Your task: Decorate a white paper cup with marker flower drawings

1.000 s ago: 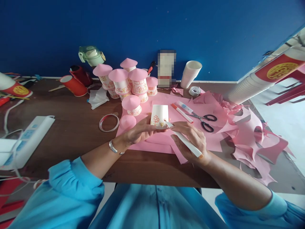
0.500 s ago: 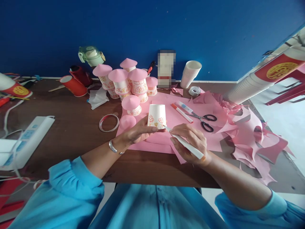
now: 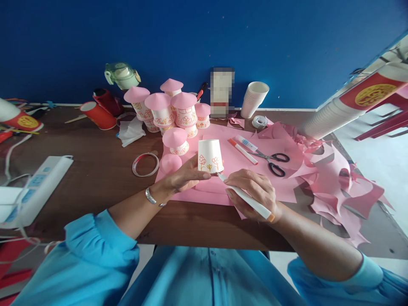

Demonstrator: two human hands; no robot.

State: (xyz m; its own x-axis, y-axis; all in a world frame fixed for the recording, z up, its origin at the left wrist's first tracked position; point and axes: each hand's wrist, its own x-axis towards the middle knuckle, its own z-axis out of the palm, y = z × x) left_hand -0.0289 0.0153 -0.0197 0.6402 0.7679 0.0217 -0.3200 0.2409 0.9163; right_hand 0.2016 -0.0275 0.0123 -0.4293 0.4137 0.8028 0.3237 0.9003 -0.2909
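Note:
My left hand (image 3: pixel 185 175) grips a white paper cup (image 3: pixel 209 153), held upside down over pink paper (image 3: pixel 213 187). Red flowers and a yellow one between them are drawn along the cup's lower part. In my right hand (image 3: pixel 255 193) is a white marker (image 3: pixel 250 201) with an orange end, its tip at the cup's rim on the right side. Behind the cup stand several decorated paper cups with pink cone roofs (image 3: pixel 184 101). A smaller roofed cup (image 3: pixel 179 147) and a loose pink cone (image 3: pixel 171 163) are just left of my left hand.
Right of the cup lie a red-and-white marker (image 3: pixel 243 151), a glue tube (image 3: pixel 247 143) and black-handled scissors (image 3: pixel 276 164). Pink scraps (image 3: pixel 338 199) cover the right side. A tape roll (image 3: pixel 145 165) and a power strip (image 3: pixel 40 185) are left. Stacked cups (image 3: pixel 255 100) stand behind.
The marker tip has moved slightly left and down along the cup's rim, with my right hand following. The cup is tilted slightly differently in my left hand.

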